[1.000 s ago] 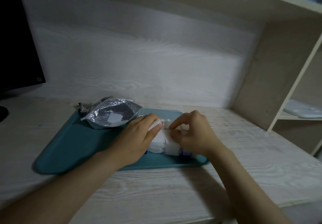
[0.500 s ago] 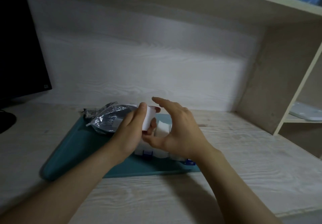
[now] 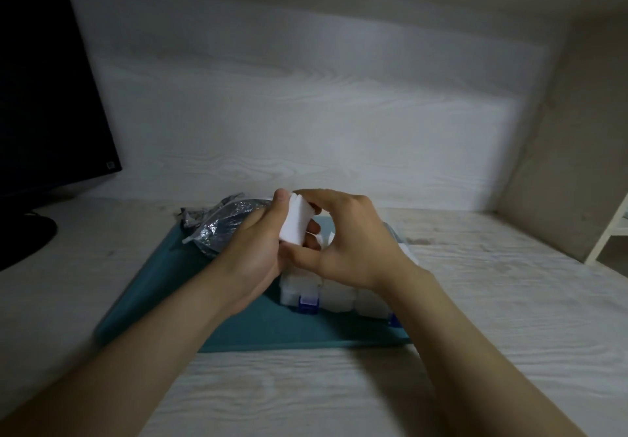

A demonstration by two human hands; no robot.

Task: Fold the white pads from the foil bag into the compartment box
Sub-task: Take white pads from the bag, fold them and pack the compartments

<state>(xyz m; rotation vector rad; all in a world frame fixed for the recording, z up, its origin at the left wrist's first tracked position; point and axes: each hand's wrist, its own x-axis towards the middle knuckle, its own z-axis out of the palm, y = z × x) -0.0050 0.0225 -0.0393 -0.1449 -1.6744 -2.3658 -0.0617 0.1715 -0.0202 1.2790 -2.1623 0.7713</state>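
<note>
1. The light is dim and grey-blue overall. The brightest area is a soft band across the pale wood-grain back wall (image 3: pixel 339 123), toward 12 o'clock.
2. The crinkled silver foil bag (image 3: pixel 217 232) catches small glints, while the white rectangular pad (image 3: pixel 295 224) reads flat, with no texture.
3. Soft shadow lies on the whitewashed wooden bench (image 3: pixel 509 283) along the near edge of the flat teal tray (image 3: pixel 142 300), toward 6 o'clock.
4. Motion blur smears that tray's corner at 7 o'clock.
5. Wide-angle distortion bends the black monitor (image 3: pixel 51 96) at 9 o'clock.

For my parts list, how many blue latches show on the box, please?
2: one blue latch at the compartment box's front left; a second latch beside the right forearm. Others may be hidden.
</note>
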